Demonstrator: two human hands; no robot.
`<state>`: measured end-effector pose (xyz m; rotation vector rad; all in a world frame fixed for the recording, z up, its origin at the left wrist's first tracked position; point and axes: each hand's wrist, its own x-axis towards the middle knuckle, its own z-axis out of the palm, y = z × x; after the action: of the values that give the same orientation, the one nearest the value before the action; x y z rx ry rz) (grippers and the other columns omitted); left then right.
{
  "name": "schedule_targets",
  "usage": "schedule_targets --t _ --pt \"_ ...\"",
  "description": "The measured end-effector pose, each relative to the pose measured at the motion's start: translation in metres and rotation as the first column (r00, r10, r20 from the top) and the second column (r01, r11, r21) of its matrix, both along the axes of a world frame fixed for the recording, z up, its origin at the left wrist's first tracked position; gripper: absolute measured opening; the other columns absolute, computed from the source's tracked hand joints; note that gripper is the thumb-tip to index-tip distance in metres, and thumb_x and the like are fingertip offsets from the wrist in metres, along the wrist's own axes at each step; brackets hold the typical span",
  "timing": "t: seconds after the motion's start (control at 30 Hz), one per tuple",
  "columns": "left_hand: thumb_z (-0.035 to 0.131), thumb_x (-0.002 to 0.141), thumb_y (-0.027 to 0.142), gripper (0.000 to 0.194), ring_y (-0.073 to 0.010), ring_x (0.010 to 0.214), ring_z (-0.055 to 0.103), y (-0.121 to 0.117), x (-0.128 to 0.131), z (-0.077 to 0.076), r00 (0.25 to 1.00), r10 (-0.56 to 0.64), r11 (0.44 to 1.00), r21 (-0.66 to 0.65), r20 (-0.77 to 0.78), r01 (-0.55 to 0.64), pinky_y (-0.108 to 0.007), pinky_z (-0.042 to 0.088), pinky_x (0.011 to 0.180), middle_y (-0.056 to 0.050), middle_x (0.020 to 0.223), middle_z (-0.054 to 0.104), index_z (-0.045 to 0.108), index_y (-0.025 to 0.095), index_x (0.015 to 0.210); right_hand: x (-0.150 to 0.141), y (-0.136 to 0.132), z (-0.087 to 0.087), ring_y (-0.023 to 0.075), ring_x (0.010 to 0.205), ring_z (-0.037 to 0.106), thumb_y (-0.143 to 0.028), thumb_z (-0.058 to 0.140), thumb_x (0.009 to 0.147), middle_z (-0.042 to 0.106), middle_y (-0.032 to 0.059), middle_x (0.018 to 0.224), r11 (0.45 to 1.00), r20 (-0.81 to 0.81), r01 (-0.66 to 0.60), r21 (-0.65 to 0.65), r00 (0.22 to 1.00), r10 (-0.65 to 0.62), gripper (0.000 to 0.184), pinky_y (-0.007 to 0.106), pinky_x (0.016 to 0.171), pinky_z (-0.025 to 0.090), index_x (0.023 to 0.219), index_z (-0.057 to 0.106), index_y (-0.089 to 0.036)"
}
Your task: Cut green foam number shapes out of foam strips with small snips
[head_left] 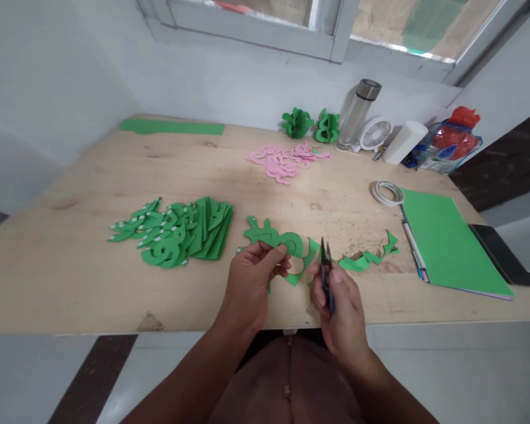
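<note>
Between its thumb and fingers, my left hand pinches a green paper cutout with a rounded end and a drawn curved line. My right hand is closed around small dark scissors, whose narrow blades point up and stand slightly apart. The blades are to the right of the cutout and do not touch it. Behind my left hand lies another green cutout with jagged arms. Green paper scraps lie beyond my right hand, and one curved scrap sits between the hands.
To the left are a pile of green cutouts and stacked green pieces. Pink cutouts lie farther back, before two green paper figures. A glass bottle, fan, tape rolls and green sheets occupy the right.
</note>
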<state>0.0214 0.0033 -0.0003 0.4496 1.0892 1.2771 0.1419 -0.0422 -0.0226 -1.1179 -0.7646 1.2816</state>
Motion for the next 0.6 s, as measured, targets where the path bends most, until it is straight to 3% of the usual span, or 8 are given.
schedule_targets --t 0.17,0.33,0.6 --pt "0.080 0.061 0.021 0.015 -0.0115 0.053 0.059 0.0020 -0.0010 0.0026 0.998 0.024 0.999 0.034 -0.051 -0.022 -0.025 0.047 0.058 0.001 0.054 0.065 0.066 0.016 0.060 -0.0010 -0.0037 -0.0037 0.0083 0.045 0.025 -0.057 0.055 0.093 0.038 -0.0072 0.051 0.970 -0.009 -0.222 -0.101 0.975 0.222 0.045 0.024 0.043 0.018 0.079 0.066 -0.016" --pt "0.081 0.061 0.022 0.015 -0.0122 0.055 0.062 0.0022 -0.0007 0.0024 0.999 0.029 0.999 0.037 -0.029 -0.028 -0.025 0.049 0.061 0.001 0.057 0.067 0.067 0.016 0.061 -0.0054 0.0008 -0.0054 0.0072 0.044 0.023 -0.063 0.059 0.088 0.036 -0.0082 0.051 0.960 -0.072 -0.217 -0.179 0.976 0.207 0.049 0.022 0.041 0.015 0.079 0.066 -0.016" --pt "0.081 0.062 0.021 0.013 -0.0133 0.058 0.064 0.0014 -0.0023 0.0027 1.000 0.001 0.999 0.042 -0.031 0.000 -0.026 0.050 0.063 0.000 0.060 0.069 0.068 0.017 0.063 -0.0069 0.0009 -0.0041 0.0071 0.044 0.022 -0.063 0.059 0.087 0.036 -0.0082 0.051 0.962 -0.073 -0.210 -0.177 0.977 0.200 0.049 0.022 0.041 0.015 0.075 0.065 -0.016"
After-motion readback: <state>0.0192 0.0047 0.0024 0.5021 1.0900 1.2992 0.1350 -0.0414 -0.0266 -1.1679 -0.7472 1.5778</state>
